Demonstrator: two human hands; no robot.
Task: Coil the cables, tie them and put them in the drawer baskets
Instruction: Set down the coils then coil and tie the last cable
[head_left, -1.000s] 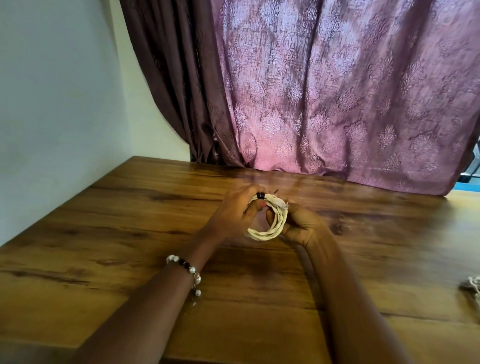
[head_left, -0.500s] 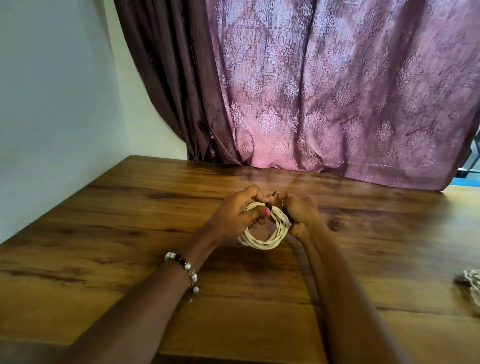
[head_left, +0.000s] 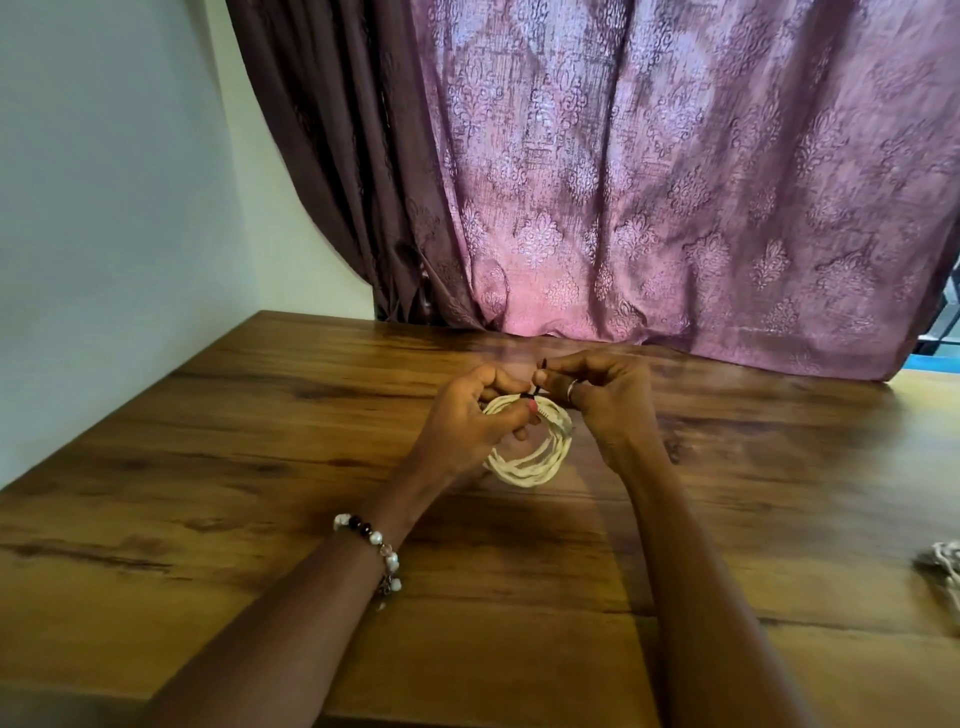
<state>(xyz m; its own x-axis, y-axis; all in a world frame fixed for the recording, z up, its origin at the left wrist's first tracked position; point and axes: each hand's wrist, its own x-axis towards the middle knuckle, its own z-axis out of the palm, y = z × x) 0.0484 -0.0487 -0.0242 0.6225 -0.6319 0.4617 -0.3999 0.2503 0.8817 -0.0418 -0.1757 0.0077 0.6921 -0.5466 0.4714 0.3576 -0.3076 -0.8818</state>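
A cream-white cable (head_left: 535, 465) wound into a small coil hangs between my hands just above the wooden table (head_left: 260, 467). A thin black tie (head_left: 536, 389) wraps the top of the coil. My left hand (head_left: 467, 421) pinches the coil at its top, right beside the tie. My right hand (head_left: 602, 400) pinches the upright end of the tie between thumb and forefinger. The far side of the coil is hidden behind my fingers.
Another pale cable (head_left: 943, 571) lies loose at the table's right edge. A mauve patterned curtain (head_left: 649, 182) hangs behind the table, and a pale wall (head_left: 104, 208) borders it on the left. No drawer basket is in view.
My right hand has left the coil's side and risen to pinch the tie's end at the top. The coil now hangs lower and flatter toward the table.
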